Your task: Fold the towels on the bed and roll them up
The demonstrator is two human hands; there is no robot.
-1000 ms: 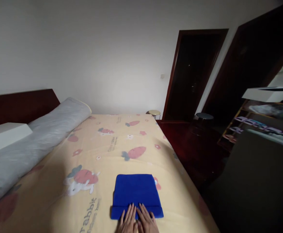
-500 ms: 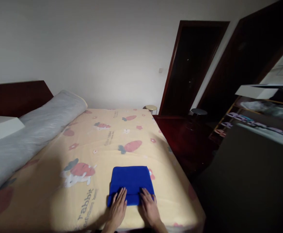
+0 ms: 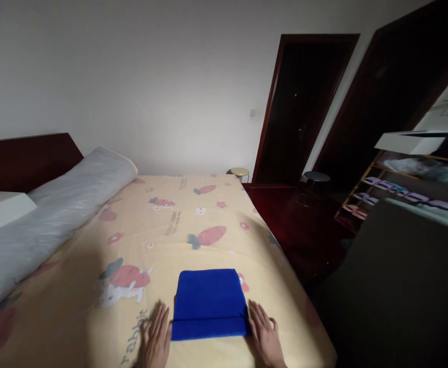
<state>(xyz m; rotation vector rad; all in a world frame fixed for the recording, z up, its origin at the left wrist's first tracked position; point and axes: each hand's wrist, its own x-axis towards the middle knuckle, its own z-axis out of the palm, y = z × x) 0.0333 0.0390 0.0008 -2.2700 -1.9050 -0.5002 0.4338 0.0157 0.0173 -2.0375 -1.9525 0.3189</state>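
A blue cloth (image 3: 210,296) lies flat on the bed's patterned yellow sheet (image 3: 193,255), with a folded strip along its near edge. My left hand (image 3: 157,335) is beside the cloth's left edge, fingers stretched forward and holding nothing. On the other side, my right hand (image 3: 264,329) is open at the cloth's right edge, fingers extended and nothing in its grasp. Whether the fingertips touch the cloth's edges is hard to tell.
A grey rolled bundle (image 3: 66,204) and a white box (image 3: 5,209) lie at the left by the headboard (image 3: 28,158). Two stools (image 3: 240,171) stand beyond the bed. At right are a dark panel (image 3: 400,286) and a shoe rack (image 3: 419,197).
Both hands have come off the blue cloth and moved outward, one to each side. The cloth's folded near strip is now uncovered. The view has shifted slightly.
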